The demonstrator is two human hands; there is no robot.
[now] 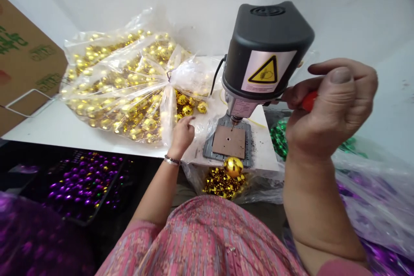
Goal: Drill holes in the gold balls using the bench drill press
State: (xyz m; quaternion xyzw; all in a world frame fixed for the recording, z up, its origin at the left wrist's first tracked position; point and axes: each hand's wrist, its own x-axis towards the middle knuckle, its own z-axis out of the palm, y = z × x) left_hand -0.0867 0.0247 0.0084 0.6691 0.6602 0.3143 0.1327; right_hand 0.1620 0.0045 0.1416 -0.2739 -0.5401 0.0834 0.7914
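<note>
My right hand (336, 103) is closed around the red knob (309, 101) of a lever on a black bench drill press (271, 39). Under the drill's chuck (236, 117) lies a brown square plate (229, 141) with a small hole, on the grey base. My left hand (183, 136) is at the mouth of a clear plastic bag (168, 127), beside loose gold faceted balls (186, 109). Its fingers reach out towards them, and no ball shows in its grasp. One gold ball (233, 166) appears at the front edge of the base, above a lower bag of gold balls (223, 183).
A cardboard box (29, 60) stands at the left of the white table (129, 148). Purple balls (80, 185) lie in a dark crate below. Green balls (280, 136) and bagged purple pieces (371, 194) are at the right. A black cable (217, 75) runs behind the drill.
</note>
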